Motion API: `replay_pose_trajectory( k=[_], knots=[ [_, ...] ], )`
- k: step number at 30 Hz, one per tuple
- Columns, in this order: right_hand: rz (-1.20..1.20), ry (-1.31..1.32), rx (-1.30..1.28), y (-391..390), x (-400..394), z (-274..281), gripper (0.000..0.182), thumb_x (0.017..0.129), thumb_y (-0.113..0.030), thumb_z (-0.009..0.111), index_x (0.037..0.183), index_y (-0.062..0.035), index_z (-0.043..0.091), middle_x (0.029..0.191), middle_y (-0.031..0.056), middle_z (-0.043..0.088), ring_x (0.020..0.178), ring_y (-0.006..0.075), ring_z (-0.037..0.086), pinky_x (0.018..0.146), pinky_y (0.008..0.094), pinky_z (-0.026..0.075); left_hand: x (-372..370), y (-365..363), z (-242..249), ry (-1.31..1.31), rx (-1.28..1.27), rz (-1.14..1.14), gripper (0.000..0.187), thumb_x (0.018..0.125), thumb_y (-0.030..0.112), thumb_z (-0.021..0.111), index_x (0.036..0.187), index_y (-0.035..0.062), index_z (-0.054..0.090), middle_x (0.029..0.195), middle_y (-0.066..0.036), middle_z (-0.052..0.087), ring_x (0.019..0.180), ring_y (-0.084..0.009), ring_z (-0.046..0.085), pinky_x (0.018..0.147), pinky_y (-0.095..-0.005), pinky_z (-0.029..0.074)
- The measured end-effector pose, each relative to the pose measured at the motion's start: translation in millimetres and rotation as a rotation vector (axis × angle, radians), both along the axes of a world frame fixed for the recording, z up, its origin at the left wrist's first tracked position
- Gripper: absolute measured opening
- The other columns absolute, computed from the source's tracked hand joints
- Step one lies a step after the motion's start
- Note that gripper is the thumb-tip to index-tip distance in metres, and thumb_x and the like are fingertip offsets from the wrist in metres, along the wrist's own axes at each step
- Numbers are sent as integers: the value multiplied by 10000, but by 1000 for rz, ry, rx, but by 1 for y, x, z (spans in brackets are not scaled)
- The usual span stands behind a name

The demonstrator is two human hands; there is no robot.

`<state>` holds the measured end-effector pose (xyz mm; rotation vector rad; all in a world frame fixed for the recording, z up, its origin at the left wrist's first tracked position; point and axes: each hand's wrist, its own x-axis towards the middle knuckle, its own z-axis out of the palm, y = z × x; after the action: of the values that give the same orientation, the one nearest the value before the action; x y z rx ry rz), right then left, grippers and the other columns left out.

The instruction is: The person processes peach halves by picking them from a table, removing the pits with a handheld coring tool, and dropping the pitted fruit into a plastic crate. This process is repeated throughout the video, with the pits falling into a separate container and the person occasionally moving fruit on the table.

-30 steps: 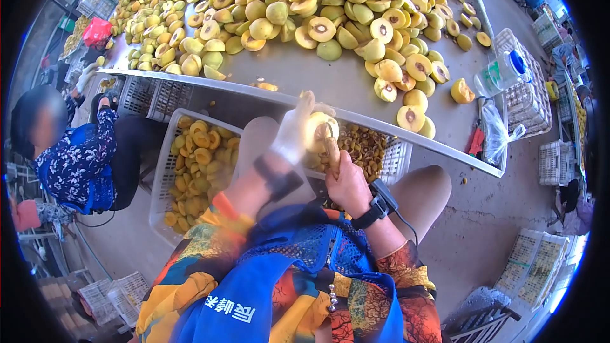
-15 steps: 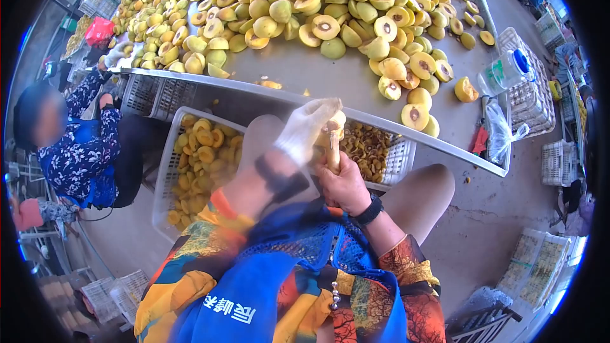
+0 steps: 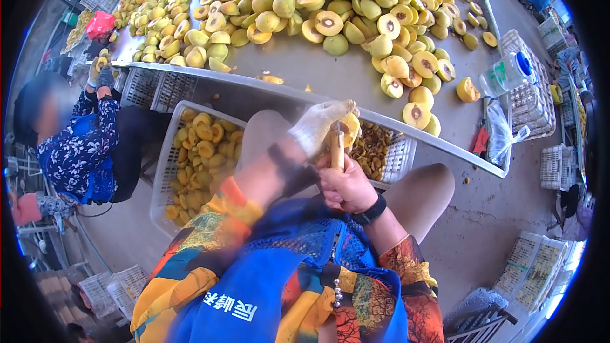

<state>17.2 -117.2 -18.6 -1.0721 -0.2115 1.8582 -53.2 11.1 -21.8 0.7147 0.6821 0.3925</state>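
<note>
We hold a yellow fruit half [image 3: 351,128] in our gloved left hand [image 3: 323,126], its grip closed around the far side of the piece, just off the near edge of the metal bench [image 3: 286,67]. Our bare right hand [image 3: 348,189] has its grip wrapped about the wooden handle of a tool [image 3: 337,151], which stands nearly upright; its tip is up against the fruit, though how deep it goes we cannot tell. Below the hands, on the right, a white crate [image 3: 399,164] carries small brownish scraps [image 3: 370,150], and to our left a larger crate [image 3: 164,184] is well filled with hollowed yellow halves [image 3: 202,146]. On the bench before us we see a broad heap of cut fruit [image 3: 284,6], several pieces with their brown centres facing up. Near its right end are a clear jar with a blue lid [image 3: 506,75] and a crumpled plastic bag [image 3: 501,133]. Over to our left sits a co-worker [image 3: 79,146] in floral sleeves.
</note>
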Motion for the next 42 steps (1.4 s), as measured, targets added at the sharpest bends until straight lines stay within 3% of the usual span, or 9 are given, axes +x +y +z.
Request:
replay_pose_trajectory(
  k=[7, 13, 21, 26, 30, 32, 34, 38, 42],
  knots=[
    [53, 231, 97, -4, 28, -11, 153, 843, -10, 486, 976, -85, 475, 540, -42, 330, 356, 37, 272, 308, 202, 214, 17, -11, -9, 167, 372, 236, 288, 823, 272, 645, 962, 21, 623, 775, -69, 628, 627, -123, 577, 554, -252, 476],
    [9, -36, 90, 0, 22, -13, 94, 821, -38, 527, 889, -82, 479, 555, -25, 400, 354, 47, 339, 311, 199, 274, 24, -8, -20, -29, -212, 361, 327, 831, 372, 621, 868, 48, 596, 740, -71, 613, 602, -183, 576, 528, -295, 475],
    [-114, -570, 406, 9, 2, -38, 91, 833, -41, 533, 906, -62, 482, 566, -19, 458, 381, 53, 416, 356, 200, 361, -38, 38, -29, -93, -341, 319, 366, 878, 465, 476, 887, 108, 554, 769, -81, 615, 640, -214, 596, 472, -300, 470],
    [20, -588, 329, 12, 24, -27, 123, 824, -96, 563, 900, -25, 497, 573, 33, 505, 395, 96, 461, 375, 250, 396, -97, 55, -2, 268, 113, 686, 319, 878, 432, 509, 936, 121, 549, 692, -74, 621, 487, -224, 586, 385, -292, 433],
    [347, -1389, 153, 14, 30, -62, 263, 775, -205, 604, 848, 30, 510, 638, 176, 594, 533, 265, 615, 490, 356, 476, -166, 71, -10, 1164, 1138, 398, 318, 803, 319, 646, 960, 43, 644, 823, -84, 667, 727, -196, 647, 655, -301, 504],
    [243, -999, -77, 14, 34, -51, 268, 764, -199, 616, 850, 32, 509, 672, 195, 608, 624, 299, 630, 559, 382, 485, -156, 84, -12, 1140, 1295, 437, 327, 791, 308, 652, 963, 31, 653, 866, -91, 670, 775, -182, 638, 722, -274, 482],
    [177, -1127, 40, 11, 27, -55, 262, 765, -199, 620, 871, 21, 525, 681, 186, 611, 661, 296, 634, 596, 382, 489, -120, 78, 10, 970, 1092, 412, 316, 775, 301, 663, 969, 52, 662, 899, -110, 668, 806, -198, 634, 747, -273, 473],
    [-58, -1308, 167, 3, 29, -62, 240, 779, -199, 619, 914, -11, 558, 666, 144, 602, 645, 254, 634, 608, 355, 494, 12, 69, 24, 883, 1619, 53, 320, 787, 397, 592, 921, 116, 668, 841, -101, 662, 794, -278, 635, 715, -373, 491],
    [-271, -1231, 102, -18, 40, -30, 229, 775, -185, 629, 934, -30, 575, 661, 131, 598, 597, 225, 614, 601, 340, 488, 129, 59, -4, 947, 1438, -454, 662, 776, 438, 574, 1280, 46, 402, 1124, -195, 573, 1005, -333, 568, 870, -409, 442]
  ],
)
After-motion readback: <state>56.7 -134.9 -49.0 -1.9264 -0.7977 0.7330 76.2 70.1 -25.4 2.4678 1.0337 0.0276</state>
